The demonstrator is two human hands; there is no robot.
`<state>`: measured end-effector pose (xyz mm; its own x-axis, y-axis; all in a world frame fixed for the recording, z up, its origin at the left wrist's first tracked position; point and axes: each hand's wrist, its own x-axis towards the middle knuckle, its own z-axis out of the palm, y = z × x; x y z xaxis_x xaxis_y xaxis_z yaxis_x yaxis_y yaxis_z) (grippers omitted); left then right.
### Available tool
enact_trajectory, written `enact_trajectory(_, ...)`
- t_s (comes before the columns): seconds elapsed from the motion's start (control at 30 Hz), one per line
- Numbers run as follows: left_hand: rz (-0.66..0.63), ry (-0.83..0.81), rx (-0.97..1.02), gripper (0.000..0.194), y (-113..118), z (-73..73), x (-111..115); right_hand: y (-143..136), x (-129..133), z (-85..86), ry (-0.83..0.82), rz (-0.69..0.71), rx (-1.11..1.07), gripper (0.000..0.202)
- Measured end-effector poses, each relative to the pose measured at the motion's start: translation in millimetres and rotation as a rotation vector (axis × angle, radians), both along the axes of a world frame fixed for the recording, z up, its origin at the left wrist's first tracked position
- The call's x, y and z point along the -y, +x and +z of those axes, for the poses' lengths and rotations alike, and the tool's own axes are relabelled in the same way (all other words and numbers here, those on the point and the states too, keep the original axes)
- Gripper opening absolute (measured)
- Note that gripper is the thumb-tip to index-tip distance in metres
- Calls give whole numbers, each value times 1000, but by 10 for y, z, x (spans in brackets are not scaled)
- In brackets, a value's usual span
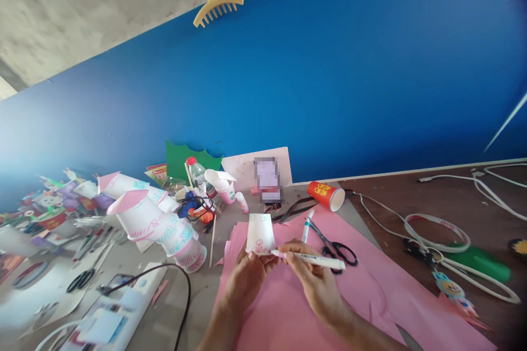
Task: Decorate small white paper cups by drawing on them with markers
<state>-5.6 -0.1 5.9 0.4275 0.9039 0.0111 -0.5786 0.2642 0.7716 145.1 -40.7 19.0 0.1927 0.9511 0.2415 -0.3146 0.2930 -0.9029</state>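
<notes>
A white paper cup point(260, 230) with pink and blue marks drawn on it is held upside down in my left hand point(247, 277), its fingers wrapped round the lower part. My right hand point(315, 279) grips a white marker point(323, 260) whose pink tip end points at the cup's lower edge. Both hands are over pink paper point(284, 312). Beyond my right hand lie a second marker point(307, 226) with a blue band and black-handled scissors point(345, 253), one handle partly behind the held marker.
Stacked decorated cups point(158, 225) lean at the left, near a power strip point(123, 301) and a black cable point(189, 290). A red cup point(325, 196) lies on its side behind the paper. At the back are a bottle point(196, 173) and a phone point(268, 180); white cords point(436, 247) lie right.
</notes>
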Motion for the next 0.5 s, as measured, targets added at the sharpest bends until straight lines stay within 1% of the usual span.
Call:
enact_trajectory(0.1,-5,3,-3,44,9,19,8,-9,4,6,13,-7,0,27)
enact_trajectory(0.27,-15,9,6,40,6,24,10,-1,-18,16,12,-8,18,31)
enact_trajectory(0.4,-18,1,16,36,-6,18,6,37,-69,49,-56,-56,-6,37)
enact_trajectory(0.5,-24,-18,43,38,-14,13,0,63,-91,74,-106,-91,-22,39)
